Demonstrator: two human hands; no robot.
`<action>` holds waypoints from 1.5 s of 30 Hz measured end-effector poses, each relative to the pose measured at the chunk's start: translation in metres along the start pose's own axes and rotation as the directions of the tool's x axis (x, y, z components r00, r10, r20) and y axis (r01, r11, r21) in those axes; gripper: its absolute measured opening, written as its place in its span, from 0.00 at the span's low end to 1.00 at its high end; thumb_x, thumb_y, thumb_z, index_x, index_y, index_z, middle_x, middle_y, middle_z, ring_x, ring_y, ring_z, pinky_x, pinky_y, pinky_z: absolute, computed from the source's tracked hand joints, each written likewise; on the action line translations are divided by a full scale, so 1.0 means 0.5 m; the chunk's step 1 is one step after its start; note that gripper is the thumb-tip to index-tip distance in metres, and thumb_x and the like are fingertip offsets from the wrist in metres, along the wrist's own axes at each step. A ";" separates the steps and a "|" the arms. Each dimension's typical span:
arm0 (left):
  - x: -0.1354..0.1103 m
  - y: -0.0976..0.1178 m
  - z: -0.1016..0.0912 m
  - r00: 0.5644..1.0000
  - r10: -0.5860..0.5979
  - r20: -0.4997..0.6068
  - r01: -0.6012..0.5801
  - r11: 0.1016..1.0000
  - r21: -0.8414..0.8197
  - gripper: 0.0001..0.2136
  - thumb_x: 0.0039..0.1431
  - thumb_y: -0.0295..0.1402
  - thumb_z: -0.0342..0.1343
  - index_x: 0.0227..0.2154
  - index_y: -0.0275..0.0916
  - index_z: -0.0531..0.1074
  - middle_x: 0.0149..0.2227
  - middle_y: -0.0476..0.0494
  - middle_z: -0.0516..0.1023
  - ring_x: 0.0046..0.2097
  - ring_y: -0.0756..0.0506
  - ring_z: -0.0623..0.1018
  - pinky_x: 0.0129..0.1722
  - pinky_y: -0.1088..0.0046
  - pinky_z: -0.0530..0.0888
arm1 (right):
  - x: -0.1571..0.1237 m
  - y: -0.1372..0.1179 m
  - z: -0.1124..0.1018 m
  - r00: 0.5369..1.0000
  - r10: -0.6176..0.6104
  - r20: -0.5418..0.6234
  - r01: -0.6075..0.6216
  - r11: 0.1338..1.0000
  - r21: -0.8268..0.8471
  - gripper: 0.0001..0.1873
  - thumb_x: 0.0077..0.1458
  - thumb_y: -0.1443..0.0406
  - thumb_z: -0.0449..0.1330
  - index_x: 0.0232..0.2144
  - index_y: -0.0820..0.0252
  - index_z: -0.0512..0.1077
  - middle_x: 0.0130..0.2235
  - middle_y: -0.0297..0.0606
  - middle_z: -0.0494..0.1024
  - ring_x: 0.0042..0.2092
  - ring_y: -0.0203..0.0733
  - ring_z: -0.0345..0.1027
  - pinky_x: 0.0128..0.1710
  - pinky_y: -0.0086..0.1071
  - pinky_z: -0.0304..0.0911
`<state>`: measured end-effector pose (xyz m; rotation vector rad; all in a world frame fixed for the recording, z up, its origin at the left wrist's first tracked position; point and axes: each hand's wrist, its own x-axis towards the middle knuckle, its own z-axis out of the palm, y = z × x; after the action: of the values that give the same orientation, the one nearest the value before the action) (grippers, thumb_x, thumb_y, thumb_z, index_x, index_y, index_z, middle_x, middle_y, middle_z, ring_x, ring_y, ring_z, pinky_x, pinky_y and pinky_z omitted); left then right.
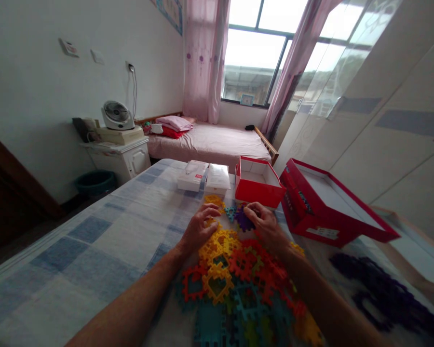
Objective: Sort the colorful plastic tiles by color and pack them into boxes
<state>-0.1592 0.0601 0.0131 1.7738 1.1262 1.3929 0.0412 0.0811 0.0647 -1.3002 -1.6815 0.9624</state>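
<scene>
Purple tile (243, 221) is sitting at the far edge of the coloured tile pile (238, 274) on the checked bed cover (94, 241), just in front of the red box (258, 188). Right hand (266, 226) is pinching it by the fingertips, with the tile pointing left toward the left hand (198, 230). Left fingers are lying bent on yellow tiles (220, 241), near the purple tile but not touching it; can't tell if they're gripping. A teal tile (231, 212) is lying between the hands. Red lid (329, 207) is at the right.

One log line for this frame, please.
left hand: on yellow tiles, grip unclear | right hand: pinching purple tile | nearby: red box, lid
</scene>
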 end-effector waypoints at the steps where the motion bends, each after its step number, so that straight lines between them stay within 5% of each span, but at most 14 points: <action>1: 0.000 -0.004 -0.001 1.000 -0.014 -0.003 0.014 1.000 0.004 0.09 0.49 0.26 0.51 0.34 0.39 0.71 0.48 0.42 0.68 0.49 0.44 0.71 0.44 0.67 0.72 | -0.009 0.004 -0.023 1.000 -0.007 -0.028 0.006 1.000 -0.023 0.19 0.50 0.49 0.55 0.30 0.60 0.68 0.27 0.32 0.69 0.28 0.33 0.61 0.27 0.26 0.58; 7: 0.002 -0.025 -0.002 0.998 -0.059 0.003 0.059 0.998 0.029 0.07 0.51 0.32 0.52 0.32 0.37 0.72 0.47 0.41 0.68 0.49 0.44 0.71 0.43 0.67 0.74 | -0.093 0.066 -0.210 0.962 -0.011 -0.273 -0.066 0.961 -0.270 0.20 0.53 0.51 0.53 0.43 0.58 0.67 0.31 0.36 0.74 0.31 0.38 0.68 0.31 0.30 0.62; 13: 0.003 -0.012 -0.007 0.995 -0.101 -0.015 0.102 0.992 0.075 0.11 0.51 0.38 0.53 0.31 0.36 0.72 0.47 0.40 0.67 0.49 0.43 0.71 0.44 0.66 0.74 | -0.197 0.126 -0.395 0.896 -0.045 -0.442 -0.325 0.613 -0.720 0.18 0.56 0.56 0.49 0.39 0.60 0.71 0.38 0.46 0.76 0.39 0.48 0.70 0.38 0.37 0.60; 18: 0.003 -0.009 -0.011 0.992 -0.126 -0.025 0.128 0.988 0.087 0.14 0.48 0.42 0.54 0.31 0.36 0.73 0.47 0.40 0.67 0.49 0.41 0.71 0.44 0.66 0.75 | -0.242 0.181 -0.477 0.840 0.055 -0.539 -0.472 0.563 -0.678 0.21 0.56 0.54 0.48 0.41 0.60 0.72 0.37 0.44 0.77 0.37 0.47 0.71 0.37 0.36 0.61; 21: 0.002 -0.012 -0.014 0.990 -0.136 -0.032 0.139 0.985 0.098 0.14 0.46 0.42 0.55 0.30 0.36 0.73 0.47 0.40 0.67 0.48 0.41 0.71 0.44 0.65 0.74 | -0.254 0.210 -0.495 0.828 -0.046 -0.559 -0.448 0.547 -0.708 0.23 0.56 0.54 0.47 0.42 0.63 0.73 0.40 0.47 0.76 0.41 0.49 0.69 0.42 0.39 0.62; 26: 0.001 -0.013 -0.017 0.990 -0.134 -0.047 0.139 0.981 0.137 0.15 0.47 0.42 0.54 0.31 0.36 0.73 0.47 0.40 0.67 0.48 0.41 0.71 0.43 0.66 0.75 | -0.266 0.205 -0.453 0.768 -0.246 -0.591 -0.389 0.554 -0.736 0.20 0.54 0.58 0.50 0.40 0.65 0.74 0.43 0.51 0.74 0.47 0.52 0.65 0.49 0.46 0.59; 28: 0.002 -0.013 -0.016 0.992 -0.117 -0.051 0.124 0.980 0.155 0.15 0.47 0.42 0.54 0.30 0.36 0.73 0.46 0.40 0.68 0.47 0.41 0.72 0.42 0.66 0.75 | -0.267 0.177 -0.410 0.825 -0.206 -0.527 -0.277 0.664 -0.694 0.18 0.55 0.59 0.50 0.40 0.63 0.73 0.43 0.47 0.75 0.45 0.49 0.67 0.48 0.42 0.60; 31: 0.004 -0.014 -0.013 0.994 -0.098 -0.057 0.106 0.980 0.169 0.14 0.46 0.42 0.54 0.29 0.36 0.73 0.45 0.40 0.69 0.47 0.41 0.72 0.41 0.66 0.75 | -0.257 0.120 -0.327 0.962 -0.076 -0.261 -0.085 0.827 -0.555 0.16 0.56 0.59 0.51 0.40 0.60 0.73 0.41 0.40 0.76 0.42 0.42 0.69 0.45 0.35 0.62; 35: 0.004 -0.009 -0.011 0.996 -0.073 -0.055 0.082 0.981 0.173 0.14 0.47 0.41 0.53 0.28 0.35 0.73 0.44 0.39 0.69 0.46 0.42 0.72 0.40 0.67 0.75 | -0.226 0.071 -0.218 0.997 -0.072 0.024 0.074 0.855 -0.513 0.17 0.56 0.57 0.53 0.42 0.59 0.73 0.42 0.41 0.75 0.42 0.41 0.69 0.43 0.33 0.62; 40: 0.000 -0.011 -0.012 0.998 -0.047 -0.039 0.054 0.976 0.209 0.12 0.47 0.39 0.52 0.28 0.35 0.73 0.43 0.40 0.70 0.44 0.43 0.73 0.41 0.66 0.75 | -0.197 0.102 -0.143 0.981 -0.179 -0.079 0.079 0.733 -0.676 0.19 0.54 0.57 0.56 0.45 0.59 0.71 0.44 0.45 0.71 0.48 0.46 0.64 0.50 0.38 0.57; 45: 0.004 -0.023 -0.020 0.998 -0.001 -0.070 0.023 0.948 0.316 0.10 0.50 0.36 0.50 0.29 0.36 0.73 0.43 0.41 0.71 0.44 0.44 0.73 0.44 0.65 0.73 | -0.203 0.141 -0.139 0.973 -0.186 -0.138 0.063 0.785 -0.616 0.18 0.52 0.57 0.56 0.43 0.61 0.70 0.41 0.43 0.71 0.45 0.44 0.64 0.47 0.37 0.58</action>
<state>-0.1713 0.0667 0.0066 1.9452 1.4643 1.3319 0.1484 0.0019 0.0152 -1.5983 -1.9722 0.1829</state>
